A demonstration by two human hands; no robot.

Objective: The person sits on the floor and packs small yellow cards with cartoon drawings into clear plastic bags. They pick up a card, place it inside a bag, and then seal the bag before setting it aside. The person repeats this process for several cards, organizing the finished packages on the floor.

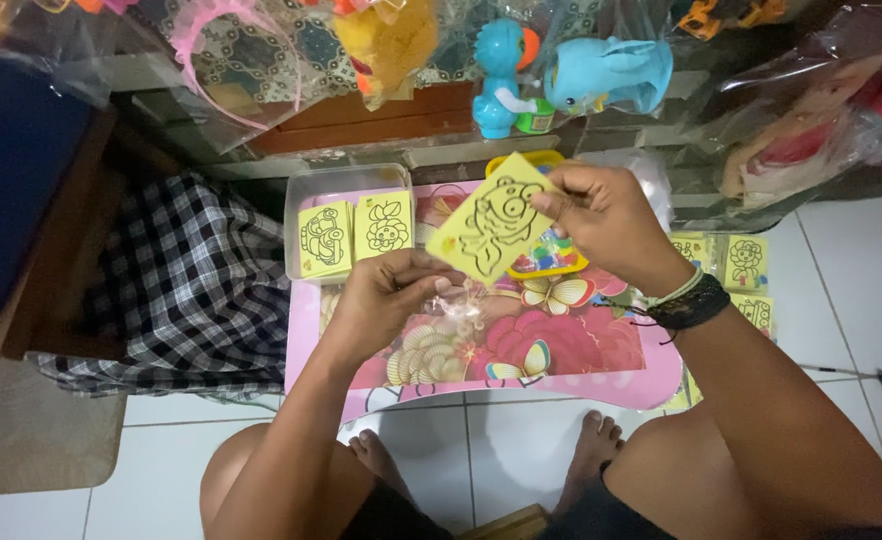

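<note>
- Here we pinch the yellow card [489, 228] at its top corner in our right hand [601, 215]; left hand [386, 295] grips its lower edge.
- It hangs above the pink table [561, 350], out of its tray [301, 195].
- Two more cards [353, 234] wait there, untouched.

Pink flowered table [601, 375]; clear card box [346, 180]

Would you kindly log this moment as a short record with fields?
Left hand: pinches the lower corner of the yellow fish card
Right hand: pinches the card's upper right edge
Surface: pink flowered table
Clear tray: holds two stacks of yellow picture cards
Behind: blue toy animals in plastic bags
</note>
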